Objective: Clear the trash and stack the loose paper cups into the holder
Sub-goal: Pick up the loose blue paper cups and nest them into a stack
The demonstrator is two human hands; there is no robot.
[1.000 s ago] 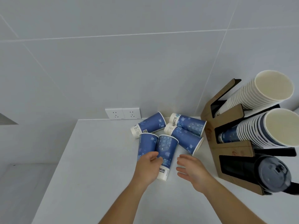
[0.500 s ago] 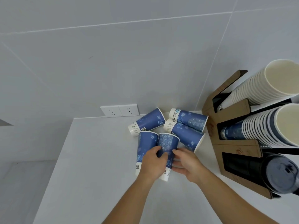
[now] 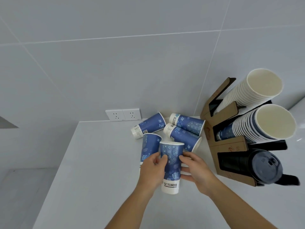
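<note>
My left hand [image 3: 152, 172] and right hand [image 3: 197, 172] grip one tapered blue paper cup [image 3: 171, 164]. Four more lie on the smooth white bench [image 3: 92, 162].

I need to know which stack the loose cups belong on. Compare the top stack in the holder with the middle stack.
The top stack shows plain white cup walls; the middle stack shows dark blue bands between its rims, and a blue patterned cup at its inner end. The top stack sits in the upper slot of the cardboard holder, the middle stack in the slot below. Both lie tilted, with open cream mouths facing the camera.
</note>
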